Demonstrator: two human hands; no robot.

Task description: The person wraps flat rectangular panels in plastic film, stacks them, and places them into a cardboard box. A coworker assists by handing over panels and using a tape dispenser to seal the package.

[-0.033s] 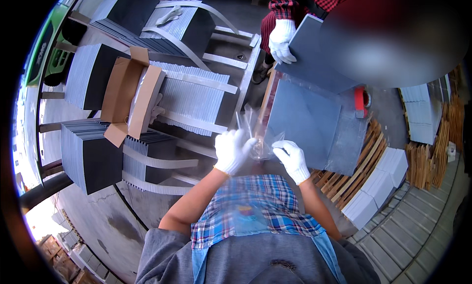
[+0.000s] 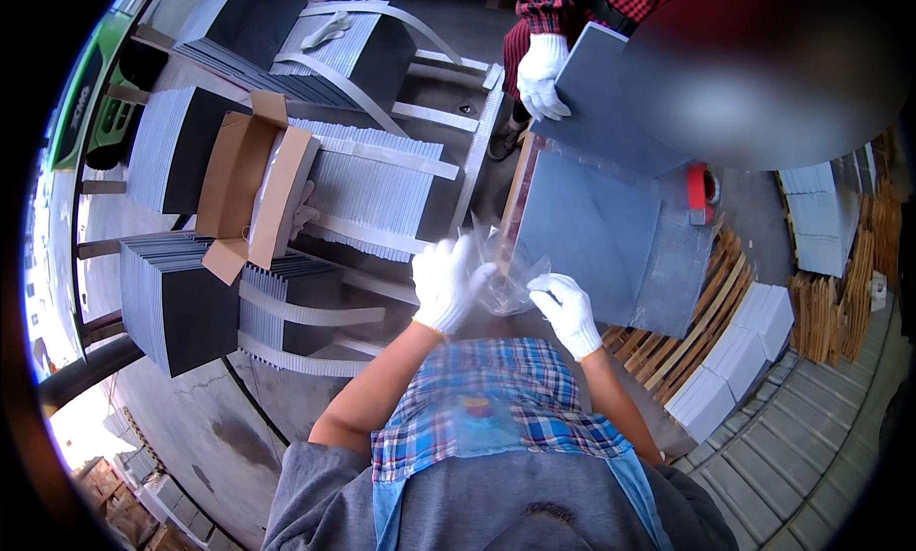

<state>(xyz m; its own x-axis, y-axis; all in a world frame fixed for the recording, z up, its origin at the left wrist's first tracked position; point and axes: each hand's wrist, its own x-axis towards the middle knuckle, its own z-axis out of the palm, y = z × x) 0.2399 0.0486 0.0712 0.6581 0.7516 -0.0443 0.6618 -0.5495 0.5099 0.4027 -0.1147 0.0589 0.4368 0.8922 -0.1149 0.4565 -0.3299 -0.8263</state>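
Observation:
Both my hands wear white knitted gloves and are in front of my plaid apron. A crumpled piece of clear plastic film (image 2: 508,295) spans between them. My left hand (image 2: 445,289) grips its left side, thumb toward the film, though its fingertips are partly hidden. With fingers pinched together, my right hand (image 2: 566,314) holds the film's right edge. Just beyond lies a large grey slab (image 2: 587,231) on a plastic-covered stack. Across from me, a co-worker's gloved hand (image 2: 544,77) holds another grey slab (image 2: 606,107) tilted up by its edge.
To the left, an open cardboard box (image 2: 227,169) rests among upright slab stacks (image 2: 367,193) with pale strips. A red tape dispenser (image 2: 701,195) sits at the slab's right side. Wooden slats (image 2: 692,327) and white packs (image 2: 730,365) lie at right. A metal frame (image 2: 477,169) stands between.
My left hand has shifted slightly left and up, and the film between my hands has changed shape. The co-worker's hand and tilted slab have moved slightly left.

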